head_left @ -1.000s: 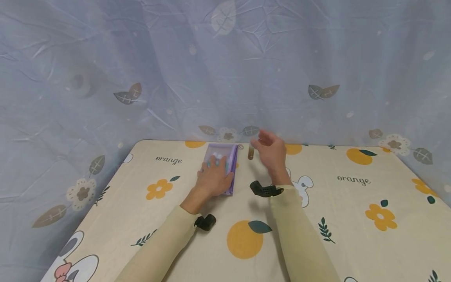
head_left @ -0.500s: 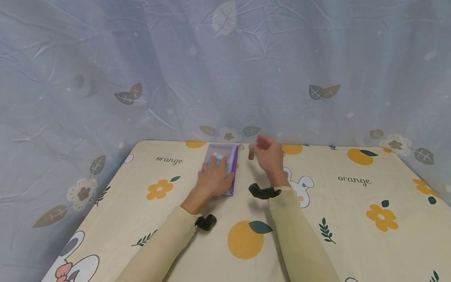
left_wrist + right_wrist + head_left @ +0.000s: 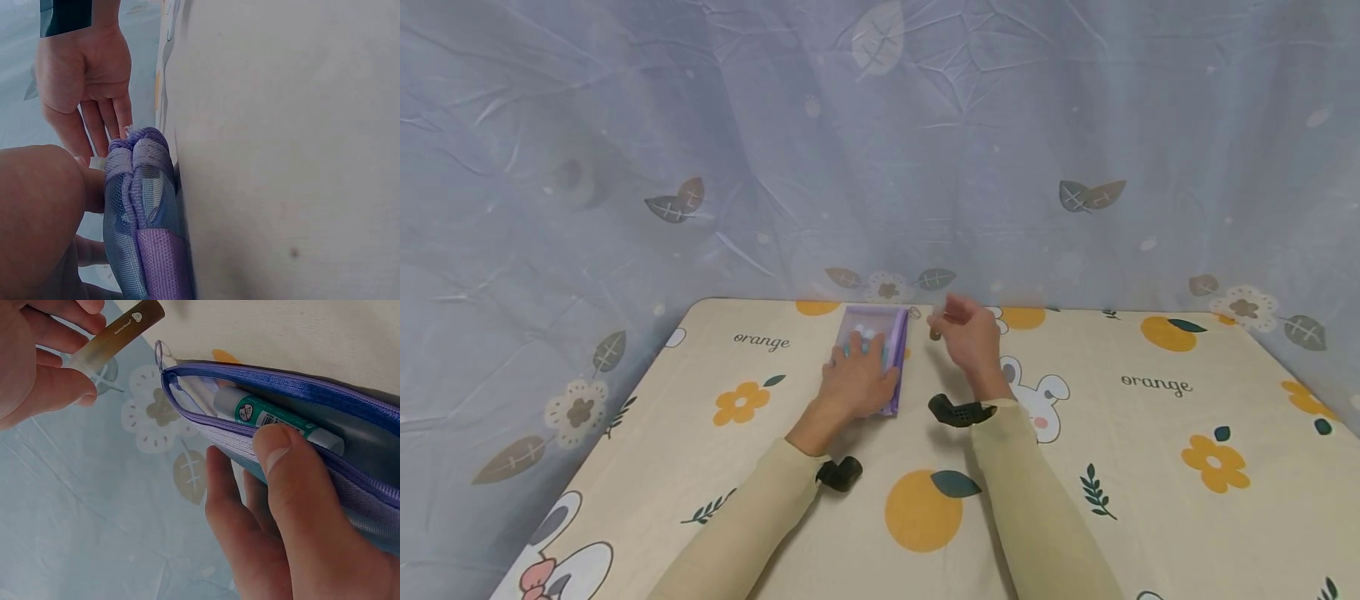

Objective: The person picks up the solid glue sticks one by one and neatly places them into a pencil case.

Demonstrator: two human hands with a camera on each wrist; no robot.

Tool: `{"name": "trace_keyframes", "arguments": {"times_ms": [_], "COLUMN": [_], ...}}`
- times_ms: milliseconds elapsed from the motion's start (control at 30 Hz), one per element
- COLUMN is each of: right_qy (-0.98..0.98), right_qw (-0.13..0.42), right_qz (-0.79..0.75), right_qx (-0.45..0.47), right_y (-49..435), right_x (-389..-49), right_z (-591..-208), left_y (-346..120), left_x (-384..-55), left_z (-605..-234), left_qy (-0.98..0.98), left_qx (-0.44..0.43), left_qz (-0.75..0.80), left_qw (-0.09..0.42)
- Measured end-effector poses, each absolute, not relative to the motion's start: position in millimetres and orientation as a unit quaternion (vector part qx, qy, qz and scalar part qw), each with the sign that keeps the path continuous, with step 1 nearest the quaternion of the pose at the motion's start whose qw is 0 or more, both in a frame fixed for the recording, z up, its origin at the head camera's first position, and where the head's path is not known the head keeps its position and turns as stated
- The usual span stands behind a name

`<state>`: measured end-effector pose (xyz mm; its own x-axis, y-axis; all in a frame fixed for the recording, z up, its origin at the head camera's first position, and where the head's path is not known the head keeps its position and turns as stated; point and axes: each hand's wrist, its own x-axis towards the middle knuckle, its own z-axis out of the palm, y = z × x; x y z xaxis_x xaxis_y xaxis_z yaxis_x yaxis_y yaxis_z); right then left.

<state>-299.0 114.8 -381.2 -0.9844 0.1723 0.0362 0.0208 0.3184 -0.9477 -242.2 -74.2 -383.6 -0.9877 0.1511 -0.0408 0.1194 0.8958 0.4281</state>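
Note:
A purple mesh zip pouch [image 3: 871, 317] lies near the table's far edge. My left hand [image 3: 854, 379] rests palm down on it, fingers spread; the right wrist view shows its thumb [image 3: 281, 453] at the zip edge. The mouth gapes toward the right, and a green-and-white stick-shaped tube [image 3: 275, 417] lies inside. Just right of the pouch, my right hand [image 3: 972, 335] pinches a slim tube [image 3: 128, 330], clear at the held end and brown at the other. The tube's brown end points toward the pouch's zip-pull corner in the right wrist view.
A cream tablecloth [image 3: 790, 517] printed with oranges, flowers and rabbits covers the table. Behind it hangs a grey-blue patterned curtain [image 3: 880, 167]. A small ring [image 3: 913, 313] hangs from the pouch's far right corner. Dark camera mounts [image 3: 841, 473] sit on both wrists.
My right hand has come down slightly and a little to the left with the slim tube, nearer the pouch. The left hand and pouch have stayed in place.

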Motion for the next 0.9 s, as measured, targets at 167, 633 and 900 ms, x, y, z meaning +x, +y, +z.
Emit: {"name": "trace_keyframes", "arguments": {"times_ms": [167, 633, 900], "right_qy": [-0.811, -0.821, -0.824], "right_qw": [0.062, 0.058, 0.063], "right_qz": [0.579, 0.566, 0.56], "right_qx": [-0.061, -0.054, -0.053], "right_y": [115, 111, 112], "right_x": [-299, -301, -302], "right_z": [-382, -391, -394], "left_y": [-74, -75, -74], "left_x": [-243, -244, -244], "left_z": [-383, -386, -385], "left_qy": [0.973, 0.974, 0.974], "left_qx": [0.069, 0.068, 0.068], "left_qz": [0.215, 0.213, 0.215], "left_qw": [0.036, 0.036, 0.035]}}
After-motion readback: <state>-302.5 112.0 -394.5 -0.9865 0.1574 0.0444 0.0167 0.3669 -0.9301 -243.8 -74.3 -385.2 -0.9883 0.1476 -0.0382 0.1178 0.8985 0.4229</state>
